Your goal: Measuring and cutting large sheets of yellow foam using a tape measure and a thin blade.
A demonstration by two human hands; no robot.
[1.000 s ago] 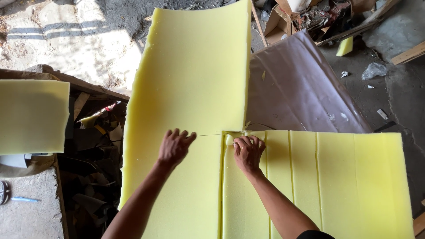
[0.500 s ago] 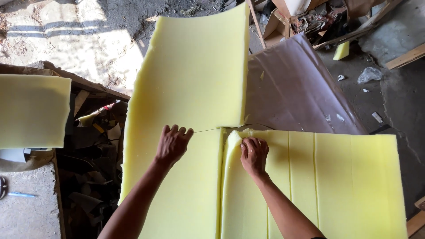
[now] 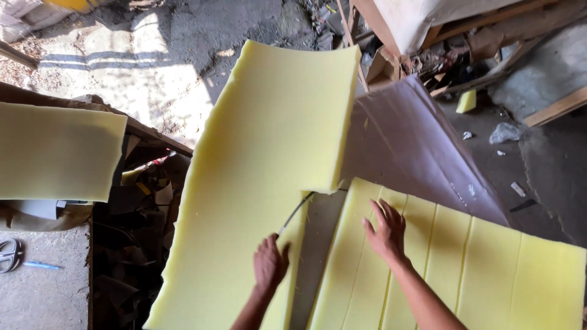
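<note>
A large yellow foam sheet (image 3: 263, 153) lies bent over the work surface, its far end hanging past the edge. My left hand (image 3: 271, 264) rests on its near right edge with the fingers close together. A thin dark strip (image 3: 296, 214) runs from my fingertips up to the sheet's notched corner; I cannot tell whether I grip it. My right hand (image 3: 385, 232) presses flat, fingers spread, on a second yellow foam panel (image 3: 477, 269) scored with parallel lines. A narrow gap of brown surface (image 3: 318, 244) separates the two pieces.
Brown sheeting (image 3: 409, 153) covers the table beyond the panel. Another yellow foam slab (image 3: 55, 153) lies at the left above a bin of dark scraps (image 3: 134, 244). Scissors (image 3: 9, 253) and a blue pen (image 3: 43, 266) lie at the lower left. Wooden frames and debris (image 3: 465, 36) crowd the far right.
The two foam pieces have come apart, opening a gap between them. My left hand has drawn back toward me and closed its fingers; my right hand has shifted right and spread flat.
</note>
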